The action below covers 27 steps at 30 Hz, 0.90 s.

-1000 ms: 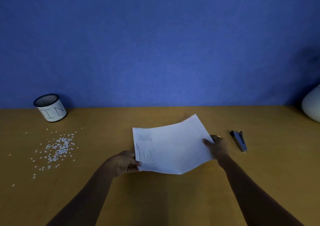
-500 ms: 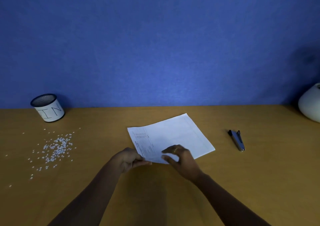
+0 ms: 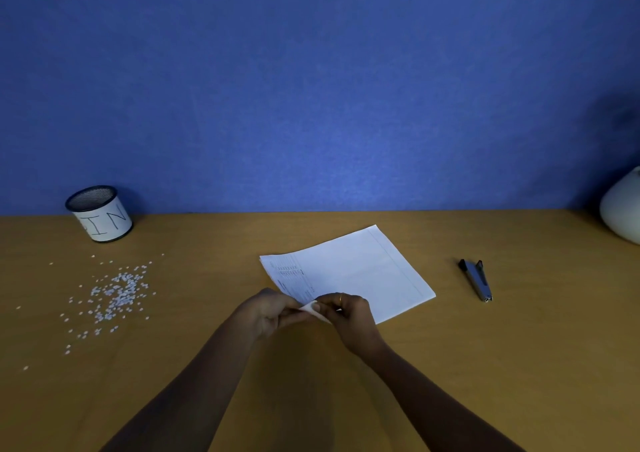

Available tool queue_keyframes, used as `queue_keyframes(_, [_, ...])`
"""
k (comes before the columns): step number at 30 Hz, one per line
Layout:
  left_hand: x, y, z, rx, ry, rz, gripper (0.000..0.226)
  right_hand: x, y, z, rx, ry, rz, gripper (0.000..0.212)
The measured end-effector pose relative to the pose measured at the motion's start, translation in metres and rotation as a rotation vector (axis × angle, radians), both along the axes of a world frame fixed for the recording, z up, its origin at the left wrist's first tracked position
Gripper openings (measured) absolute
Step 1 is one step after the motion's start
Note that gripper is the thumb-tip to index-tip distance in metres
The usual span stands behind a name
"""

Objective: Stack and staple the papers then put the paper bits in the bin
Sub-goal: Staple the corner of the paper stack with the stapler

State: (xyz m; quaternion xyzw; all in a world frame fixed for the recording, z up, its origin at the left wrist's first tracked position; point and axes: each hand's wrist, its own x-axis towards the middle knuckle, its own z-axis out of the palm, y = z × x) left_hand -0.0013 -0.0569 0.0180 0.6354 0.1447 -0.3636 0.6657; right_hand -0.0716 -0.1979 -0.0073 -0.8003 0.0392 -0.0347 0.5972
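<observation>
Right hand (image 3: 349, 320) is now meeting left hand (image 3: 266, 316), having slid left | both are pinching the near corner of the papers (image 3: 360, 271) | papers are lying mid-table (image 3: 519, 347) | stapler (image 3: 477, 280) lying apart, right | paper bits (image 3: 117, 295) lying near bin (image 3: 100, 217)

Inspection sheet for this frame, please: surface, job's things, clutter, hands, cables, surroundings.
Surface: wooden table, no marks seen.
Job's things: papers lie mid-table, near corner lifted; stapler lies to their right, untouched; paper bits scattered at left; bin stands upright behind them.
Clutter: white rounded object at the right edge.
Hands: left hand and right hand both pinch the papers' near corner.
Cables: nothing seen.
Surroundings: blue wall.
</observation>
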Motion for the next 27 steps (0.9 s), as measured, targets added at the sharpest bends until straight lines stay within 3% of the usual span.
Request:
queue_keyframes(5, [-0.003, 0.002, 0.005, -0.100, 0.031, 0.013, 0.020, 0.001, -0.004, 0.001, 0.087, -0.008, -0.013, 0.012])
queue_keyframes(13, [-0.008, -0.001, 0.002, -0.059, 0.032, 0.061, 0.027, 0.000, 0.000, 0.003, 0.054, -0.057, 0.018, 0.017])
queue_keyframes(22, [-0.023, -0.015, -0.009, -0.084, 0.008, 0.351, 0.027, -0.001, -0.002, -0.013, -0.505, -0.374, -0.027, 0.015])
queue_keyframes(24, [-0.029, -0.018, -0.010, -0.112, -0.007, 0.388, 0.020, -0.004, -0.002, -0.018, -0.480, -0.357, -0.061, 0.016])
queue_keyframes(27, [-0.039, -0.025, -0.014, -0.114, -0.035, 0.421, 0.025, -0.010, 0.003, -0.023, -0.284, -0.214, -0.209, 0.019])
